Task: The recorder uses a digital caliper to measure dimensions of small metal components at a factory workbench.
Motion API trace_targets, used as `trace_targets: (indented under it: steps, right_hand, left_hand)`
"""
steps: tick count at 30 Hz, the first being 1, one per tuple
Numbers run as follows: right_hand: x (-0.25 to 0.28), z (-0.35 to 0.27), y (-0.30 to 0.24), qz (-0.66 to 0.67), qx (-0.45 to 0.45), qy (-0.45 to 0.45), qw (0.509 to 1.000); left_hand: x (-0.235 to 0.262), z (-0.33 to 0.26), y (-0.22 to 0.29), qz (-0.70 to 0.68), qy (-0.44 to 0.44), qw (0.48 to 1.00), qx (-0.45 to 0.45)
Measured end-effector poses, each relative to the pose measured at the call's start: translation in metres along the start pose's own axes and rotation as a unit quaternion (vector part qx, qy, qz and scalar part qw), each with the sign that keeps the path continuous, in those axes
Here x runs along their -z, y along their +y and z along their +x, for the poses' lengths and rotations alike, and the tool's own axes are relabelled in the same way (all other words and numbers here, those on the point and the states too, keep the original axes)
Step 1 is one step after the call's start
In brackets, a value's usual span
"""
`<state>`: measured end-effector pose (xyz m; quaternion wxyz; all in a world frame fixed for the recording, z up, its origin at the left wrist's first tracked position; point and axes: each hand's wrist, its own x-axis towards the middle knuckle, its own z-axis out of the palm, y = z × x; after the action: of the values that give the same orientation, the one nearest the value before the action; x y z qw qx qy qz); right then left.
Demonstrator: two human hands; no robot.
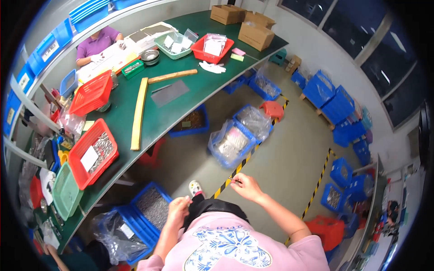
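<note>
We hold a thin, small metal piece [232, 179] pinched in our right hand [246, 186]; it projects to the left of the fingertips, toward the yellow-and-black striped floor line [239, 168] just beyond it. The right hand is nearly closed, thumb and forefinger pressed together on the piece, the remaining fingers curled.

Our left hand [178, 210] sits lower and to the left, well apart from the right. Its fingers are loosely bent, part closed, with the fingertips raised; we cannot tell whether it holds anything. It rests against the black fabric [209, 207] at our lap. Directly left of this hand stands a blue plastic crate filled with small grey metal parts [153, 207]. Beyond both hands lies the long green curved workbench [158, 118].
</note>
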<state>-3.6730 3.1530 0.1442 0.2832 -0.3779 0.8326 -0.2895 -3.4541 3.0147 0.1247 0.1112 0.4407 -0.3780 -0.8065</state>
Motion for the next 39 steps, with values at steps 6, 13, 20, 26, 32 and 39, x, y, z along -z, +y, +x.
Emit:
trace_targets:
  steps: [6,13,20,26,32,39]
  right_hand:
    - [0.052,0.156,0.020,-0.014,0.036,0.068,0.997]
    - [0.101,0.412,-0.045,-0.219,0.078,0.104,0.967]
    - [0.103,0.639,0.084,-0.266,0.152,0.123,0.944]
    - [0.128,0.558,-0.006,-0.291,0.214,0.237,0.902]
    - [0.137,0.470,-0.051,-0.151,0.341,0.059,0.926]
    - [-0.005,0.235,-0.139,-0.084,0.576,-0.459,0.671]
  left_hand:
    - [-0.014,0.070,0.070,-0.089,-0.061,0.991,-0.079]
    - [-0.001,0.071,0.071,-0.235,0.250,0.938,-0.055]
    - [-0.054,0.101,0.077,-0.392,0.401,0.819,-0.119]
    - [-0.106,0.109,0.085,-0.456,0.411,0.778,-0.137]
    - [-0.116,0.092,0.054,-0.423,0.432,0.774,-0.186]
    - [-0.113,0.030,0.002,-0.042,0.549,0.794,-0.258]
